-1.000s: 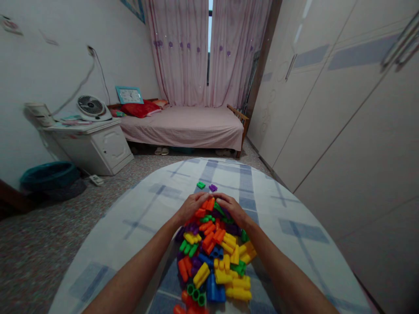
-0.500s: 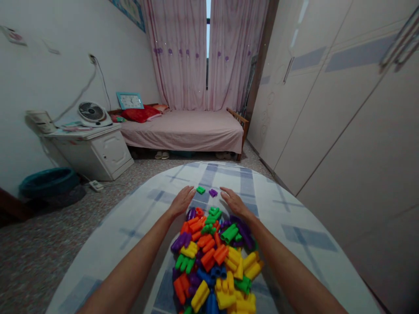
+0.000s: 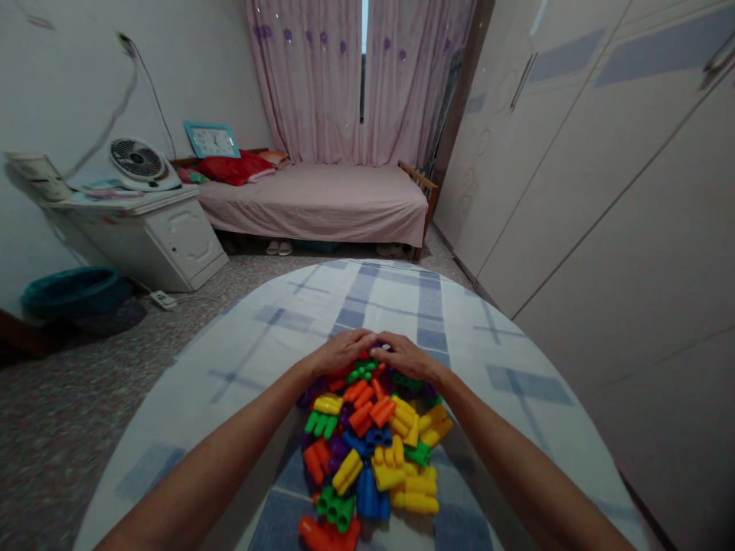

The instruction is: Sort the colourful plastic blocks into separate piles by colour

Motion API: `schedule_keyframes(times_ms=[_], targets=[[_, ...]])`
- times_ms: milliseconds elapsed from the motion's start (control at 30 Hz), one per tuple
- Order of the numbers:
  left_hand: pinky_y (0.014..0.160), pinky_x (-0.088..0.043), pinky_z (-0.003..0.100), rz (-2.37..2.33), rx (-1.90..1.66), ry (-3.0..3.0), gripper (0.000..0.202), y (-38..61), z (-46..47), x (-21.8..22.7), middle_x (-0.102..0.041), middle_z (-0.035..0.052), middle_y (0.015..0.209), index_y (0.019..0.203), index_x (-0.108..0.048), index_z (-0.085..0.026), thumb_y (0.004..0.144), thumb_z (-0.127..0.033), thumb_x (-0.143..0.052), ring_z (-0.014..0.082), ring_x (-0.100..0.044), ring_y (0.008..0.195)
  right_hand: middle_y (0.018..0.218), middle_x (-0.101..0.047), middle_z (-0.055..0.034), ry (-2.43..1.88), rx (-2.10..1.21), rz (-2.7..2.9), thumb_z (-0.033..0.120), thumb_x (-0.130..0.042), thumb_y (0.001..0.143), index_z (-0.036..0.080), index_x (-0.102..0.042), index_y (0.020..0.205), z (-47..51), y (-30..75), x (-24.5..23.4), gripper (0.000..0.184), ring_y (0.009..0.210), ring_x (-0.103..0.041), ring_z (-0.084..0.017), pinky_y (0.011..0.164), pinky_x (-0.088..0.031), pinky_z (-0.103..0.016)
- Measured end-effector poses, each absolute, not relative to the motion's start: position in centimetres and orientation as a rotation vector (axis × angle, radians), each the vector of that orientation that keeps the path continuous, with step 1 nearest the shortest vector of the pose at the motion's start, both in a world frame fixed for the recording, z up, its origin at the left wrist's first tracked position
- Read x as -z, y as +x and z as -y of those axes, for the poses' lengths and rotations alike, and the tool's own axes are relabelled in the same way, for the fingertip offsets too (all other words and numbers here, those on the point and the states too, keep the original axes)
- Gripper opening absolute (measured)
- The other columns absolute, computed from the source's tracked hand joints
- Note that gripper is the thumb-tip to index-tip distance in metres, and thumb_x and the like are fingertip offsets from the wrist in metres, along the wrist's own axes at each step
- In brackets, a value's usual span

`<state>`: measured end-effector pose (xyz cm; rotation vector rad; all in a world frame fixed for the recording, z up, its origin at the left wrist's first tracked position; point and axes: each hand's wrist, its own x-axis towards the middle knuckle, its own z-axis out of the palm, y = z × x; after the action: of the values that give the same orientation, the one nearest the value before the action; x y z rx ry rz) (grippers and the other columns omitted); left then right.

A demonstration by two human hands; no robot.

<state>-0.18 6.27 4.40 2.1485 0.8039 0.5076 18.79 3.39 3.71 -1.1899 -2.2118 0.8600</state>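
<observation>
A heap of plastic toy building blocks [image 3: 361,417] in orange, yellow, green, blue and purple lies on the cloth-covered table [image 3: 321,306]. My left hand [image 3: 343,351] curves over the far left edge of the heap, its fingers stretched out. From the other side, my right hand [image 3: 406,357] reaches across the far right edge, fingers also extended. The fingertips of both hands meet at the back of the heap and hide some blocks there. Neither hand is closed round a single block. Nearest to me lie an orange block [image 3: 327,534] and a green block [image 3: 336,508].
Beyond the rounded table stands a bed [image 3: 333,195] with a pink sheet. A white cabinet [image 3: 184,237] holding a fan [image 3: 138,161] is at the left, beside a teal bin [image 3: 74,295]. A tall wardrobe [image 3: 574,229] lines the right side.
My hands have come together and inward, from apart on either side to meeting at the far edge. The loose green and purple blocks there no longer show separately. The view has tilted down.
</observation>
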Motion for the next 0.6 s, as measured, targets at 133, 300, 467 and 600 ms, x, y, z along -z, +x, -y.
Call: schedule_keyframes(times_ms=[133, 300, 467, 600], targets=[[0.095, -0.042, 0.030, -0.805, -0.606, 2.281, 0.040, -1.1, -0.6, -6.1, -0.063, 0.0058, 0.115, 0.118, -0.057, -0.020, 0.093, -0.040, -0.033, 0.0172, -0.055, 0.105, 0.100, -0.064, -0.0036, -1.077, -0.689, 2.208, 0.027, -0.055, 0.084, 0.020, -0.062, 0.102, 2.4, 18.5, -5.0, 0.021, 0.093, -0.057, -0.017, 0.084, -0.044, -0.031], [0.102, -0.038, 0.036, -0.868, -0.811, 2.417, 0.033, -3.2, 5.9, -5.3, -0.058, 0.0078, 0.120, 0.118, -0.057, -0.020, 0.091, -0.032, -0.041, 0.0187, -0.050, 0.115, 0.109, -0.062, -0.0068, -1.016, -0.518, 2.207, 0.026, -0.054, 0.085, 0.021, -0.060, 0.109, 8.8, 17.7, -5.9, 0.025, 0.105, -0.054, -0.019, 0.093, -0.042, -0.037], [0.110, -0.030, 0.045, -1.443, -1.189, 2.115, 0.036, -5.4, 11.6, -1.7, -0.044, 0.0076, 0.137, 0.122, -0.053, -0.022, 0.091, -0.032, -0.040, 0.0222, -0.036, 0.131, 0.119, -0.059, -0.0072, -1.240, -0.324, 1.844, 0.033, -0.046, 0.088, 0.023, -0.060, 0.111, 10.0, 20.4, -4.1, 0.028, 0.117, -0.048, -0.020, 0.102, -0.036, -0.041], [0.114, -0.022, 0.047, -1.754, -1.242, 1.698, 0.049, -5.3, 13.5, 1.7, -0.030, 0.0100, 0.146, 0.134, -0.041, -0.020, 0.090, -0.040, -0.040, 0.0247, -0.026, 0.137, 0.121, -0.059, -0.0128, -1.601, -0.259, 1.499, 0.050, -0.041, 0.084, 0.016, -0.060, 0.115, 7.7, 23.5, -0.1, 0.049, 0.116, -0.049, -0.026, 0.102, -0.035, -0.048]])
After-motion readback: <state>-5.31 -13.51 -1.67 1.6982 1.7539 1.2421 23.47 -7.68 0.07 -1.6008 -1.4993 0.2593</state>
